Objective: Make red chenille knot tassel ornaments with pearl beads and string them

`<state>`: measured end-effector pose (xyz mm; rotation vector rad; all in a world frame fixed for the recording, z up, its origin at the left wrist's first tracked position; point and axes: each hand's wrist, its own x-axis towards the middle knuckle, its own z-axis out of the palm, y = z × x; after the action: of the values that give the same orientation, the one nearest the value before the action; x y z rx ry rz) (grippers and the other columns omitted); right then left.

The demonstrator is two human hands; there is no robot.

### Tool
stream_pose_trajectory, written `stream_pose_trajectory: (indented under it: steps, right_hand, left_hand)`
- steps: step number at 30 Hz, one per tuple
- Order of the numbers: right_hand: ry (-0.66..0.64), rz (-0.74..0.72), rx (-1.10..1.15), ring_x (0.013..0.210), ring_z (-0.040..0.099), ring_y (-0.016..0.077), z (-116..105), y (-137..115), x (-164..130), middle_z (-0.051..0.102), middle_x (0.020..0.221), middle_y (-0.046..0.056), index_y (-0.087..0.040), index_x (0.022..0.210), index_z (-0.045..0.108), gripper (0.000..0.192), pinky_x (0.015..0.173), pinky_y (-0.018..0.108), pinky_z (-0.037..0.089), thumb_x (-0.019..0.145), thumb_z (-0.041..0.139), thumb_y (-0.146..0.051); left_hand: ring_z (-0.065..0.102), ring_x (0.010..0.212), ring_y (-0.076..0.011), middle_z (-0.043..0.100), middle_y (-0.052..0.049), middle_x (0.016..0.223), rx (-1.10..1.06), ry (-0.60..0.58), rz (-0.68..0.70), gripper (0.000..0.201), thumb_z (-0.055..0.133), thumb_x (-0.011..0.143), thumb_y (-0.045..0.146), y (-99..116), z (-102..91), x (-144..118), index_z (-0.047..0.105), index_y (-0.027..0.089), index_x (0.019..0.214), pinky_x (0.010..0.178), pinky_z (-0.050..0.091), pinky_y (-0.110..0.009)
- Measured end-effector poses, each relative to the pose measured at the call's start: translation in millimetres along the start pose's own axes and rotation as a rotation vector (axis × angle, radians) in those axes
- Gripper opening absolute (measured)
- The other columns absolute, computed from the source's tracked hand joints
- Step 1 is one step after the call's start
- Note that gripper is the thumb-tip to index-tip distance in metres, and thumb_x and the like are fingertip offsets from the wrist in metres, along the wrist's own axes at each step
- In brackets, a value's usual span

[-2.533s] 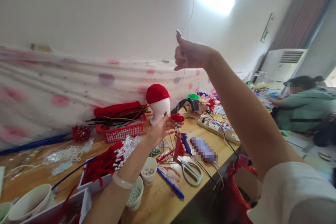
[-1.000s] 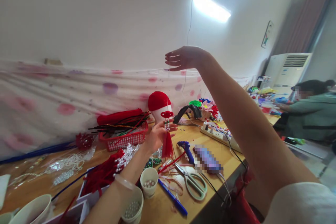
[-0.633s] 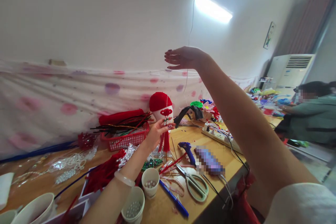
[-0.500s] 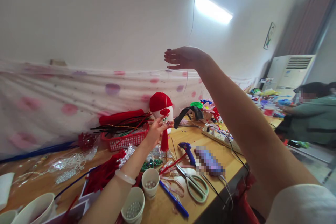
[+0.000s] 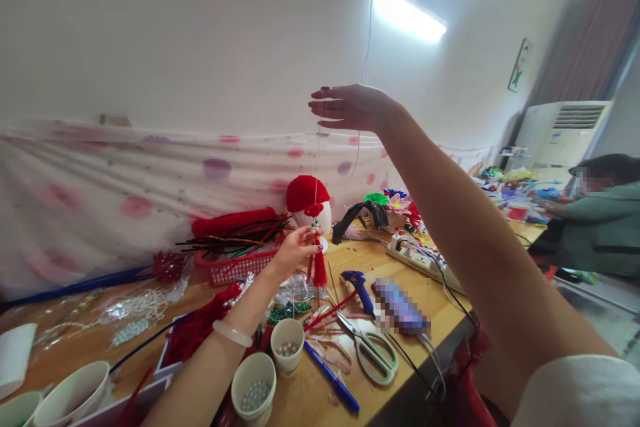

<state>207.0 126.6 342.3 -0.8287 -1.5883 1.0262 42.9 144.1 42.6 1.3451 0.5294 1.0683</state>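
Note:
High in front of the wall, my right hand point(image 5: 353, 107) pinches a thin white thread point(image 5: 317, 153), its fingers stretched to the left. Strung on that thread, low down, is a red flower-shaped piece point(image 5: 314, 210) with green and pearly beads below it. A red tassel point(image 5: 320, 270) hangs beneath the beads. My left hand point(image 5: 295, 247) closes its fingertips at the top of the tassel, just under the beads; its exact grip is partly hidden. Behind the hanging string stands a white head form point(image 5: 325, 217) wearing a red cap point(image 5: 306, 193).
Paper cups of beads point(image 5: 254, 387), a blue pen point(image 5: 333, 377), scissors point(image 5: 373, 350) and a glue gun point(image 5: 359, 290) lie on the table. A red basket point(image 5: 240, 267) of stems stands left, a power strip point(image 5: 425, 260) right. Another person point(image 5: 600, 213) sits far right.
My left hand has slipped slightly left and down from the beads to the tassel top, showing more of the beads. My right hand stays raised with the thread.

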Motion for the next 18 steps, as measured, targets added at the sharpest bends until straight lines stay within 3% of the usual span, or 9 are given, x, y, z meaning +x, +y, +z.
stream_pose_trajectory:
  steps: [5, 12, 18]
  right_hand:
    - [-0.026, -0.005, -0.053, 0.106, 0.068, 0.0172, -2, 1, -3, 0.075, 0.111, 0.005, -0.019, 0.099, 0.071, 0.011, 0.102, 0.035, 0.052, 0.095, 0.062, -0.022]
    - [-0.066, -0.032, -0.062, 0.108, 0.066, 0.0190, -5, 10, 1, 0.074, 0.116, 0.007, -0.020, 0.099, 0.073, 0.013, 0.100, 0.036, 0.053, 0.092, 0.064, -0.024]
    - [-0.089, -0.019, -0.042, 0.105, 0.069, 0.0178, -5, 17, 6, 0.076, 0.112, 0.006, -0.020, 0.099, 0.073, 0.013, 0.100, 0.037, 0.053, 0.091, 0.063, -0.021]
  left_hand:
    - [0.066, 0.107, -0.0254, 0.065, -0.011, 0.127, 0.068, 0.127, -0.014, 0.034, 0.065, 0.095, 0.033, 7, -13.8, -1, 0.062, 0.017, 0.125, 0.089, 0.058, -0.047]
    - [0.066, 0.108, -0.0259, 0.065, -0.011, 0.128, 0.134, 0.292, 0.004, 0.035, 0.064, 0.095, 0.035, 40, -32.2, -5, 0.062, 0.017, 0.125, 0.090, 0.057, -0.048]
    - [0.067, 0.105, -0.0247, 0.066, -0.010, 0.124, 0.159, 0.258, -0.032, 0.032, 0.066, 0.095, 0.032, 42, -30.6, -5, 0.063, 0.017, 0.123, 0.087, 0.058, -0.046]
